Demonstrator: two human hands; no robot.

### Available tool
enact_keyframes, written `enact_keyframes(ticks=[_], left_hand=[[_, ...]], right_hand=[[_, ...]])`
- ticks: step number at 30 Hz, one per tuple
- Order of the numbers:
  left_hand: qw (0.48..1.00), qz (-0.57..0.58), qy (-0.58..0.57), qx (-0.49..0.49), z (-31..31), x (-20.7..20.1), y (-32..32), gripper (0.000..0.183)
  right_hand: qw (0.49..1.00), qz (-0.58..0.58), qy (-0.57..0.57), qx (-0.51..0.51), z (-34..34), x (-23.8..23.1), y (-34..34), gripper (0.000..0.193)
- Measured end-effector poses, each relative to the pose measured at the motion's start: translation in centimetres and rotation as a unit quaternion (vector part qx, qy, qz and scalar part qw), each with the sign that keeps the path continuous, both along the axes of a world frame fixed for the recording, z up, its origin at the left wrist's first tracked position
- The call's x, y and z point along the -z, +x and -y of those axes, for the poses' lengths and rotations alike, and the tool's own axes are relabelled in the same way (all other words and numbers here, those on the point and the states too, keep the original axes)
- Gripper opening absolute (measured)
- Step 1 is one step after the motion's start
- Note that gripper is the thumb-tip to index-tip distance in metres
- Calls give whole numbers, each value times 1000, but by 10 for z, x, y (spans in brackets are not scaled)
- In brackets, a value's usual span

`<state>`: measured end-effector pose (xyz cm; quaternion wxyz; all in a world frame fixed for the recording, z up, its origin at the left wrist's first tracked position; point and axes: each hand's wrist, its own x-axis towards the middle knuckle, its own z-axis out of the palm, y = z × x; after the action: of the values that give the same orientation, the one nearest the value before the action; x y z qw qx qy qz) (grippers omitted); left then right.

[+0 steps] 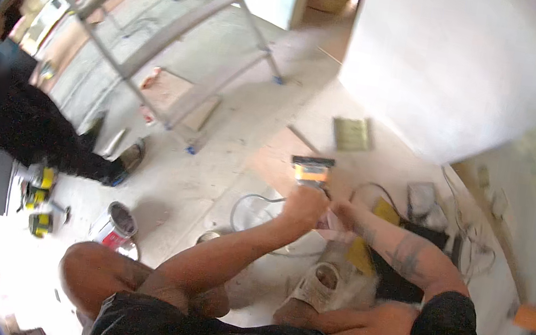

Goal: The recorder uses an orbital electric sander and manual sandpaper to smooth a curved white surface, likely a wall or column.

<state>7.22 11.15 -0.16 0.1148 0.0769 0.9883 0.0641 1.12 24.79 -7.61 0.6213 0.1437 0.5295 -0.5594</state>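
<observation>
My left hand (305, 207) is closed around the near end of a yellow-orange and black tool (312, 172) with a wide dark flat end pointing away from me. Blur hides the tool's exact kind. Just to the right, my right hand (338, 213) is close to the left hand, its fingers smeared and partly hidden. Whether it grips anything is unclear. Under both hands, a tan board (281, 158) lies on the floor. Below them, a dark cable (241, 208) curves across the floor.
A metal stepladder (181, 32) stands at the far left. Near it is another person's dark-trousered leg (49, 113). An open bucket (120, 219) sits by my left knee, with yellow-black tools (41, 197) farther left. A greenish square piece (351, 134) lies ahead, before a white panel (457, 64).
</observation>
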Motion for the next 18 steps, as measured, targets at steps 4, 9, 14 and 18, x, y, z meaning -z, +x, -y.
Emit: enact_keyframes(ticks=[4,9,14,18], left_hand=[[997,13,29,68,17,-17,-7,14],[998,20,49,33,45,-28,-8,15],[978,-150,127,-67,69,-61,-40,17],[969,-205,17,-137,48,-137,-70,26]], right_hand=[[974,41,-90,205,11,16,10,44],[972,56,-12,230,53,-31,-7,39],[950,62,-130,276,74,-83,-58,43],[903,-30,-290,316,103,-122,-89,41]])
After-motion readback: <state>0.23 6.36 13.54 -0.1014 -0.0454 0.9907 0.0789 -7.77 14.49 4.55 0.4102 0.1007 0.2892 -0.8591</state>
